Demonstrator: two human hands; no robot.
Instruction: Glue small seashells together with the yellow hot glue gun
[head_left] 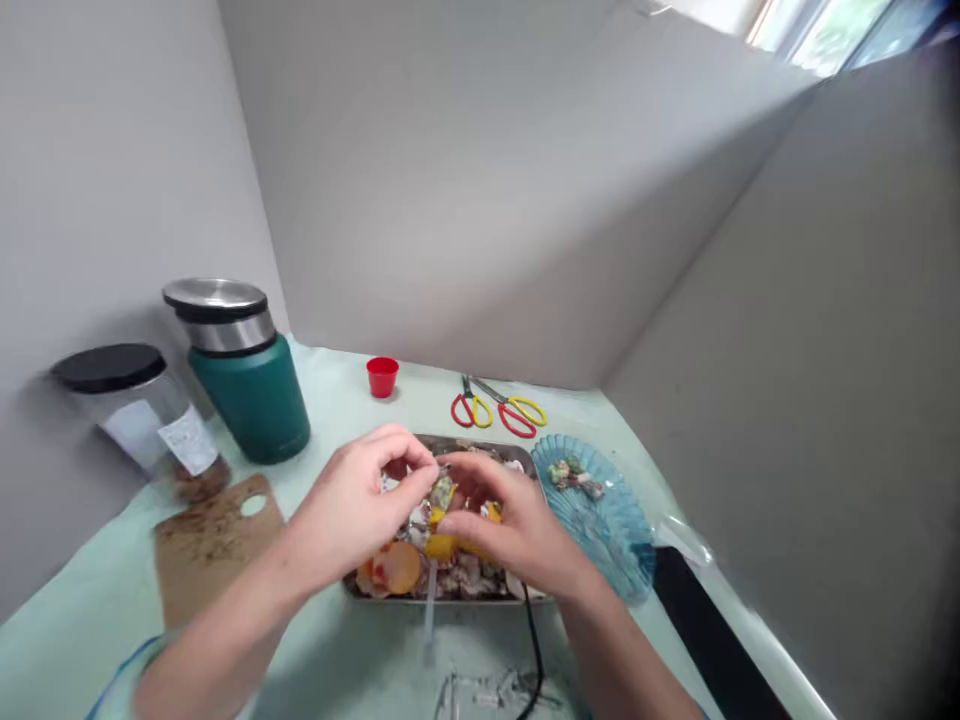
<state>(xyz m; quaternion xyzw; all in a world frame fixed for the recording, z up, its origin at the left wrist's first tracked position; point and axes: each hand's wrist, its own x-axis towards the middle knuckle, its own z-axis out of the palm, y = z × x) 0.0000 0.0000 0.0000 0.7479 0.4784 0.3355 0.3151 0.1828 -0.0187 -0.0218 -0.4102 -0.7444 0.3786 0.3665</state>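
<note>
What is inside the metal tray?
In the metal tray lie an orange round piece, yellow pieces and pale and brown bits, too small to identify. The left hand and right hand hide part of it; what lies beneath cannot be seen.

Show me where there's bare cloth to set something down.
Between the green flask and red cup, and between cup and scissors. Crowded: the filled tray beneath left hand and right hand, and around the black cable.
</note>
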